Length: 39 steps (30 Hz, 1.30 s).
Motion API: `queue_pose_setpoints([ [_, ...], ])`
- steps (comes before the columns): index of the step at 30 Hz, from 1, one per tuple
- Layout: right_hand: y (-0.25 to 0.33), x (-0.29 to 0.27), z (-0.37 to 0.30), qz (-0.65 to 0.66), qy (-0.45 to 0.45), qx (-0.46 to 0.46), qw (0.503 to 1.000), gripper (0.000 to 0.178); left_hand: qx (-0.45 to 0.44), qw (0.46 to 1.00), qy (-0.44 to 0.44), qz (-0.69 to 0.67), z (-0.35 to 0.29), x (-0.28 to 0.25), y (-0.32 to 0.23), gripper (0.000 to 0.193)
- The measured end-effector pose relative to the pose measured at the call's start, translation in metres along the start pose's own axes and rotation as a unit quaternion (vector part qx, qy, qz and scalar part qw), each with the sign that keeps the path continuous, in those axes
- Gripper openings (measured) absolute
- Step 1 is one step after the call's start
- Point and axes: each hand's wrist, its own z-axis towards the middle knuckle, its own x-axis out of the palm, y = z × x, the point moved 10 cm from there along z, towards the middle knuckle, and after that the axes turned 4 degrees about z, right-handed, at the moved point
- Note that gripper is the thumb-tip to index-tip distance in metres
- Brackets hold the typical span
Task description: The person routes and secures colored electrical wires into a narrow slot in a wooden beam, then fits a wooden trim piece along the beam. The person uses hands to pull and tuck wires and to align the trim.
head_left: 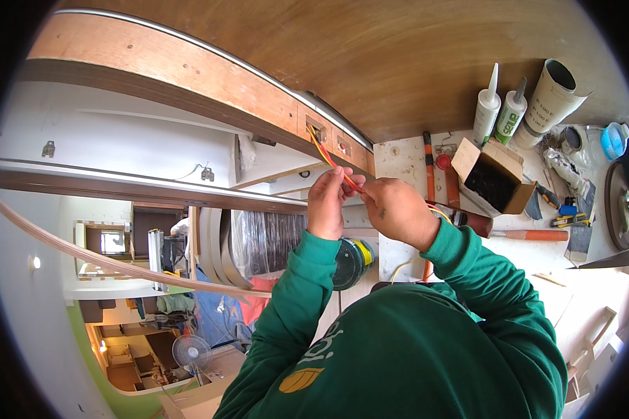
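Nearest the camera, green sleeves [302,274] and, at their ends, both bare hands together at mid-view. Left hand [326,204]: thumb and fingers pinching the red and yellow wires [326,155]. Right hand [403,213]: curled over the same bundle just beside the left, fingertips hidden from this angle. Wires running from a cut-out [317,131] in the wooden beam [210,66] into both hands, with a loose length showing beyond the right wrist. Main hazard, in judgement: insulation scraped on the raw edge of the cut-out by a sideways pull; also conductors kinked by too tight a bend between the fingers. Live or dead state impossible to tell by sight. Farther off, on the desk [398,149], an open cardboard box [466,159] and an orange-handled tool [538,235]; possible snagging of the loose length there from a careless sweep of the right arm. Farthest, a fan [191,351] in the room behind.
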Motion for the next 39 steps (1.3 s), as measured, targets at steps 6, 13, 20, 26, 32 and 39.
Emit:
queue_pose_setpoints([
  [6, -0.008, -0.006, 0.014, 0.002, -0.017, -0.002, 1.000, 0.009, 0.035, 0.999, -0.017, 0.019, 0.018, -0.002, -0.005, 0.025],
  [13, -0.029, 0.003, 0.039, -0.005, -0.048, -0.004, 0.999, 0.008, 0.046, 0.997, -0.056, 0.014, 0.053, -0.013, 0.003, 0.023],
  [20, -0.023, -0.002, 0.047, 0.008, -0.087, -0.054, 0.995, 0.020, 0.033, 0.996, -0.077, 0.033, 0.061, -0.009, -0.002, 0.026],
  [26, -0.026, 0.004, 0.040, -0.013, -0.052, -0.038, 0.998, 0.024, 0.003, 0.995, -0.105, 0.001, 0.056, -0.018, 0.004, 0.030],
  [32, -0.022, 0.002, 0.061, 0.033, -0.089, -0.108, 0.990, 0.017, 0.014, 0.989, -0.138, -0.055, 0.079, -0.022, 0.010, 0.035],
  [39, -0.036, 0.003, 0.070, 0.033, -0.102, -0.060, 0.992, 0.018, 0.003, 0.998, -0.066, -0.001, 0.057, -0.002, 0.008, 0.039],
])
